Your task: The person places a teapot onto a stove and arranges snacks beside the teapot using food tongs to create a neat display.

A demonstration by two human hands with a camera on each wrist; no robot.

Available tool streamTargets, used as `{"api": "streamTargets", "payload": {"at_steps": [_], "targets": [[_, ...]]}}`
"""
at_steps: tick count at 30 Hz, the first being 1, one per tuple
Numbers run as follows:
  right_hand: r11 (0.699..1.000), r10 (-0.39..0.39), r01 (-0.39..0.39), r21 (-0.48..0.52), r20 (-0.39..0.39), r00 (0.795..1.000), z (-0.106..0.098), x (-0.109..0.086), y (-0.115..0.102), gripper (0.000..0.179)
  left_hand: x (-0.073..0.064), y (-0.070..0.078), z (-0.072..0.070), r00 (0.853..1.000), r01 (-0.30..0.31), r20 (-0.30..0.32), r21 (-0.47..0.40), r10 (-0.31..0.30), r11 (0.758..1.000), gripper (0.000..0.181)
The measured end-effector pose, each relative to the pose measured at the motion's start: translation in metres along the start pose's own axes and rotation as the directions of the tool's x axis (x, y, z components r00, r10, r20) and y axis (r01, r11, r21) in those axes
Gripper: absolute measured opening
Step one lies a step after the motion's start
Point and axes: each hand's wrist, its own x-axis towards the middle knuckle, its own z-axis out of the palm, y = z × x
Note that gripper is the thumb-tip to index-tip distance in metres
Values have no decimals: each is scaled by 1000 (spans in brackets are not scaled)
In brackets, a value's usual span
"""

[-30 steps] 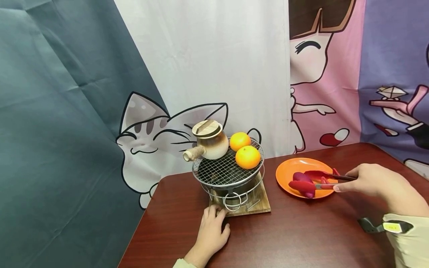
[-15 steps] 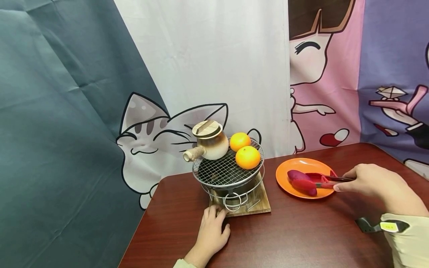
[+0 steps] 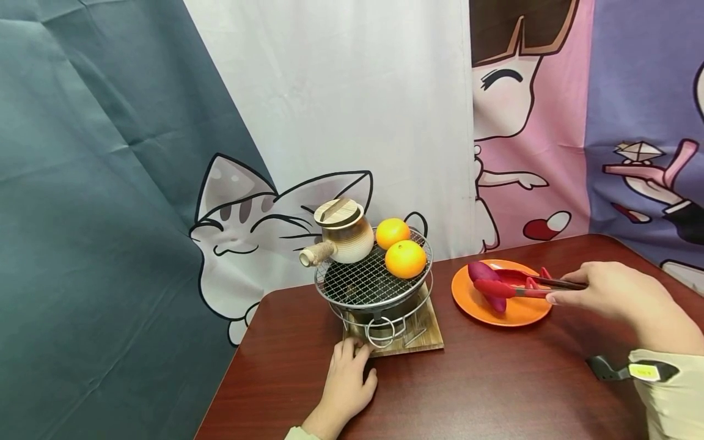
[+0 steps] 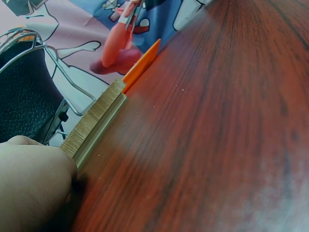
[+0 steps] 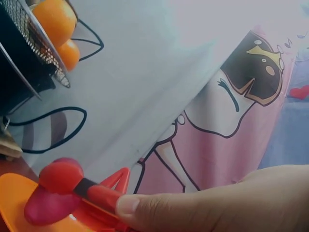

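Observation:
My right hand (image 3: pixel 618 296) grips red-headed tongs (image 3: pixel 522 293), thumb along one arm in the right wrist view. Between the tong heads is a long purple sweet potato (image 3: pixel 497 303), tilted over the orange plate (image 3: pixel 519 316). From the left wrist camera, this sweet potato (image 4: pixel 123 61) shows above the plate's rim (image 4: pixel 145 65). My left hand (image 3: pixel 346 380) lies on the table, its relaxed fingertips touching the front left edge of a wooden board (image 3: pixel 431 335). On that board stands a round grill (image 3: pixel 365 284) with a wire mesh top.
A small clay pot (image 3: pixel 352 241) with a wooden lid and side handle sits on the mesh. Beside it rest two oranges, one in front (image 3: pixel 406 259) and one behind (image 3: pixel 393 233). The reddish-brown table (image 3: pixel 467 379) ends at a printed cloth backdrop (image 3: pixel 407 110).
The tongs and sweet potato have moved slightly up and left over the plate, and the sweet potato has turned steeper between the tong heads. My left hand stays at the board.

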Motion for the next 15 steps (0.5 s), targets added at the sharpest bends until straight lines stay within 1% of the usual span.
{"api": "streamTargets", "payload": {"at_steps": [2, 7, 15], "targets": [[1000, -6, 6, -5, -30, 1000, -1, 0, -1, 76, 0, 0, 0, 1000, 1, 2, 1, -1, 1000, 44], [999, -34, 33, -9, -97, 995, -5, -3, -6, 70, 0, -1, 1, 1000, 3, 8, 0, -3, 1000, 44], [999, -40, 37, -16, -166, 985, -15, -10, -19, 69, 0, 0, 0, 1000, 8, 11, -1, -8, 1000, 44]]}}
